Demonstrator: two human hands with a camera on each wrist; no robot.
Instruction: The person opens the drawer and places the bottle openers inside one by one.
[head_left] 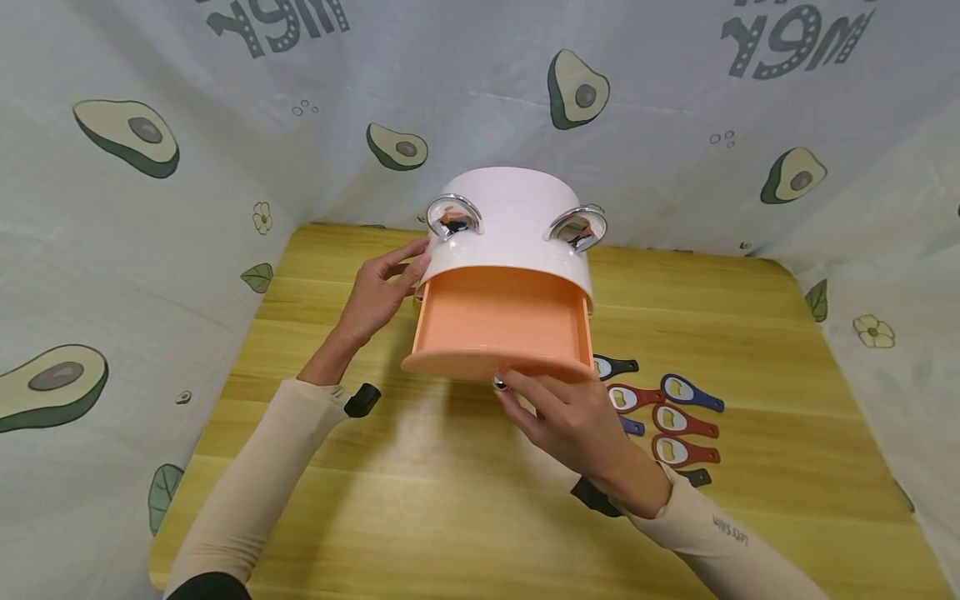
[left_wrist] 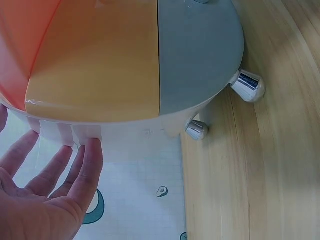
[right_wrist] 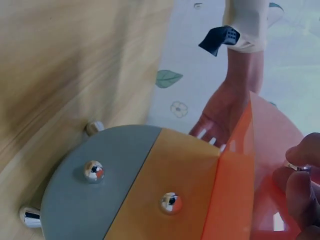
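Note:
A small white cabinet (head_left: 510,200), rounded and with two chrome rings on top, stands on the table. Its top drawer (head_left: 502,321), coral orange, is pulled out and holds nothing inside. My right hand (head_left: 581,421) pinches the silver knob (head_left: 499,383) of that drawer between thumb and fingers. Against the cabinet's side lies my left hand (head_left: 378,292), its extended fingertips (left_wrist: 92,150) touching the white wall. Below the coral drawer, the right wrist view shows a yellow-orange drawer (right_wrist: 165,185) and a grey drawer (right_wrist: 107,170), both closed, each with a round silver knob.
Several bottle openers with blue (head_left: 690,392), red (head_left: 686,421) and black handles lie on the wooden table (head_left: 420,517) to the right of the cabinet, some partly behind my right hand. Short chrome feet (left_wrist: 247,86) hold the cabinet up. A cloth (head_left: 225,83) with avocado prints hangs behind.

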